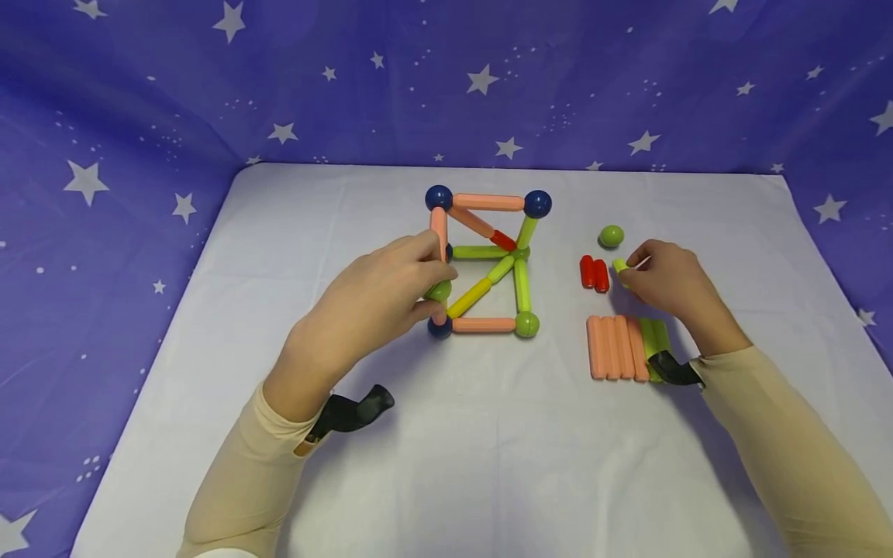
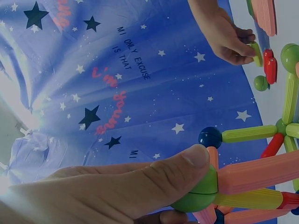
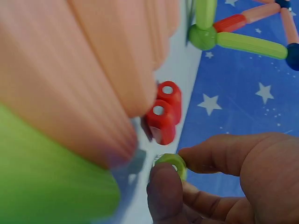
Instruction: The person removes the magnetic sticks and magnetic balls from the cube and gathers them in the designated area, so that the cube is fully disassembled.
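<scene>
My left hand (image 1: 380,298) grips a green ball (image 1: 439,291) at the left side of a frame of rods and balls; in the left wrist view the thumb lies over that green ball (image 2: 198,193), which meets a pink rod (image 2: 257,172). Blue balls (image 1: 537,204) and green balls (image 1: 527,324) join pink, green, yellow and red rods there. My right hand (image 1: 666,283) pinches a short green rod (image 1: 620,266) at the right, beside two short red rods (image 1: 595,273). The right wrist view shows the end of this green rod (image 3: 173,161) between thumb and fingers.
A loose green ball (image 1: 611,236) lies behind the red rods. Nearer the front, several pink rods (image 1: 614,347) lie side by side with green rods (image 1: 654,335), close to the right wrist. A blue cloth with stars (image 1: 481,80) hangs behind the white table (image 1: 446,465).
</scene>
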`<state>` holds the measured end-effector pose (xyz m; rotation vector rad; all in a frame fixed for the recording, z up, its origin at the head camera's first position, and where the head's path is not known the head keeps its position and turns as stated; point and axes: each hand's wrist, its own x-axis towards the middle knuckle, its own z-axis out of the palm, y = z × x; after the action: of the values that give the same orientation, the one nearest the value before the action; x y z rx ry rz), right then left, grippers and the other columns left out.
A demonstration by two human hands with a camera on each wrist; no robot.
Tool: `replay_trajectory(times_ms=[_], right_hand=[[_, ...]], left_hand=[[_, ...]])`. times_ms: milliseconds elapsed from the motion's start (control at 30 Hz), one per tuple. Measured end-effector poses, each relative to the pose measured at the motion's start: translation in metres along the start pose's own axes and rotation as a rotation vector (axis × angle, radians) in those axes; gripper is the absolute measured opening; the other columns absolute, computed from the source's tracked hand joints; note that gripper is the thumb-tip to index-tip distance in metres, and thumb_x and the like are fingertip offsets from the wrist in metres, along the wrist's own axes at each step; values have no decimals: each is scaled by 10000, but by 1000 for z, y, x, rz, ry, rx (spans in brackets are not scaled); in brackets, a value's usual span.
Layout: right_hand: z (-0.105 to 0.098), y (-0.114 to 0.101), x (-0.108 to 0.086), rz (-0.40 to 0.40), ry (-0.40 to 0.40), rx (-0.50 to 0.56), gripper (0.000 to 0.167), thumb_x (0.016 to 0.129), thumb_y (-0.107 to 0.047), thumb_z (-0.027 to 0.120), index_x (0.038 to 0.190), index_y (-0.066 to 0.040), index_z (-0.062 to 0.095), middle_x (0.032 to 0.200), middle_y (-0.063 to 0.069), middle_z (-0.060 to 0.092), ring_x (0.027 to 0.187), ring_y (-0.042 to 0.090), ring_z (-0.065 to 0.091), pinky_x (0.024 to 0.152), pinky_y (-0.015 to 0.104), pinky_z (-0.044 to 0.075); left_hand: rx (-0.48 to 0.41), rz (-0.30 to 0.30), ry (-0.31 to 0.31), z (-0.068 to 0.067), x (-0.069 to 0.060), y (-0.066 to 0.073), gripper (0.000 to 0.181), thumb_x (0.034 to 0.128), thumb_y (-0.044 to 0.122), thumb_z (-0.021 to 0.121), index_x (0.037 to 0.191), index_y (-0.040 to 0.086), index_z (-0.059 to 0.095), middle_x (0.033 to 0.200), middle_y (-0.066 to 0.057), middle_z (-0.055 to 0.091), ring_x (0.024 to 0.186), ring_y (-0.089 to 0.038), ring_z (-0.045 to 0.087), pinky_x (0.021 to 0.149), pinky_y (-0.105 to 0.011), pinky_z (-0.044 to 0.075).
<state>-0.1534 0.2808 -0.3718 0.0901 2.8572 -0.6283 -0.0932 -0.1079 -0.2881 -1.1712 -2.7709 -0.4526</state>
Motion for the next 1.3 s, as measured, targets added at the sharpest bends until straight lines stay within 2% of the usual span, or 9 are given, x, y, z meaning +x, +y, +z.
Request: replay_trajectory(times_ms=[167,300,400,500,633,767,1000,1133,1300], right_hand=[[5,-1,8,16,-64,-7,329,909,-263,574,1092,11,570,762,75,670,771,273,602,679,425,461],[6,-4,10,21,-97,-12,361,922,-270,555,1131,23,566,780,80,679,829,295,611,742,483,470],[4,-5,7,1,-79,-33,395,926,-281,541,1147,45,565,865,142,684,856,330,604,739,497,475],[1,-14,0,-32,-27,-52,414,926,-297,539,1161,42,565,976,214,667,878,364,593,710,493,479],[-4,-38,-13,-105,64,-29,409,928,-318,542,1181,1,571,1016,214,661,876,352,599,693,480,472],[-8,-66,-20,-237,149,25,415,927,-324,580,1240,-52,557,1039,148,653,885,297,606,731,472,472],[-11,-110,-5,-519,275,77,529,885,-254,689,1377,-155,522,1176,83,553,770,199,519,636,363,428],[-10,-127,10,-566,274,41,408,906,-229,636,1300,-130,597,1169,100,531,734,191,465,622,349,395],[-8,-139,23,-598,252,-7,288,902,-164,550,1156,-78,652,1092,109,546,735,237,481,647,365,407]], left_hand=[[1,-4,-15,-1,0,0,330,767,166,847,1063,105,714,940,-9,499,855,-147,505,710,-269,468],[2,-8,-29,-3,0,0,319,781,158,837,1070,106,713,947,-14,506,868,-151,508,724,-273,471],[2,-3,-32,-3,1,0,313,783,152,835,1068,106,713,946,-16,509,870,-154,509,729,-275,469],[-1,0,-33,-3,2,1,314,780,155,837,1064,105,713,946,-15,509,873,-154,510,735,-276,469],[-1,-4,-35,-4,1,1,328,775,168,840,1070,104,711,952,-15,511,881,-153,516,737,-278,475],[0,-10,-36,-3,1,1,334,769,175,842,1067,103,710,948,-15,507,879,-153,519,728,-280,476],[6,-12,-34,-3,1,0,320,766,168,844,1050,107,709,936,-11,493,862,-152,508,722,-274,472],[4,-17,-39,-2,1,0,312,764,159,847,1040,118,708,925,-4,476,839,-146,496,692,-263,460],[0,-18,-32,-3,1,-1,300,759,150,851,1020,117,709,918,-3,478,825,-146,494,677,-254,446]])
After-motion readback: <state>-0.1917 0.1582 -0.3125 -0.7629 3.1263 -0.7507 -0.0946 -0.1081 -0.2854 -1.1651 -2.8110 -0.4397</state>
